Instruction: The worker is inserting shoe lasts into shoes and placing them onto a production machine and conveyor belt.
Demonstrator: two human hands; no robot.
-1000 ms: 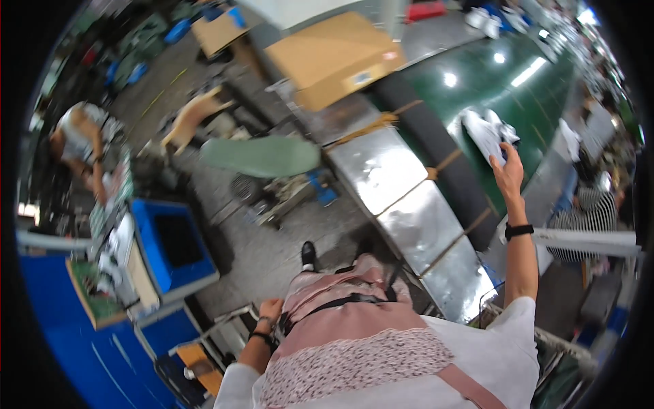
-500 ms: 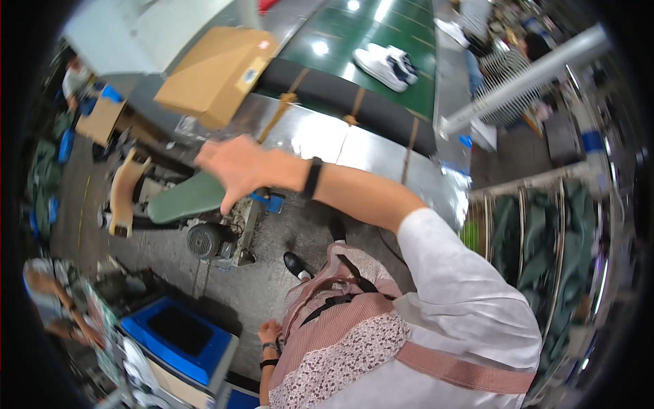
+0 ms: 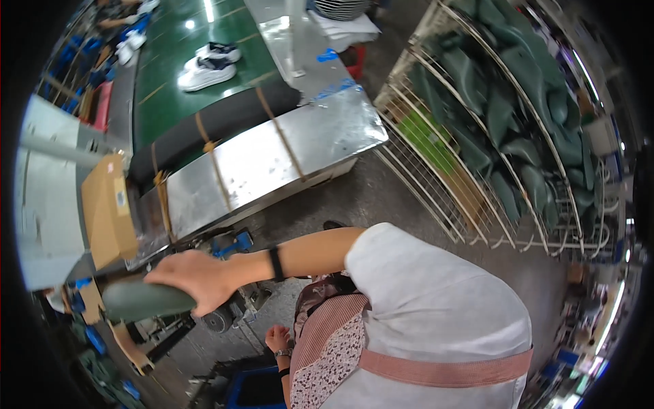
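A dark green, smooth, foot-shaped shoe last (image 3: 139, 302) is gripped by my right hand (image 3: 197, 278), whose fingers wrap over its near end. My right arm reaches out to the left, past the end of the conveyor, with a black band at the wrist. Low in front of my apron hangs my left hand (image 3: 276, 338), small in view, its fingers curled and nothing visible in them. Under the shoe last stands a machine with a tan curved part (image 3: 131, 346) and a dark motor (image 3: 219, 319).
A pair of white and dark sneakers (image 3: 208, 70) rests on the green conveyor belt (image 3: 163, 41). Its metal end plate (image 3: 272, 157) lies ahead of me. A cardboard box (image 3: 107, 211) stands at the left. On the right, a white wire rack (image 3: 436, 191) holds many green shoe lasts (image 3: 528, 102).
My right hand, spread above the green shoe last before, is now closed on it and has lifted it. My view has swung right, bringing more of the wire rack in.
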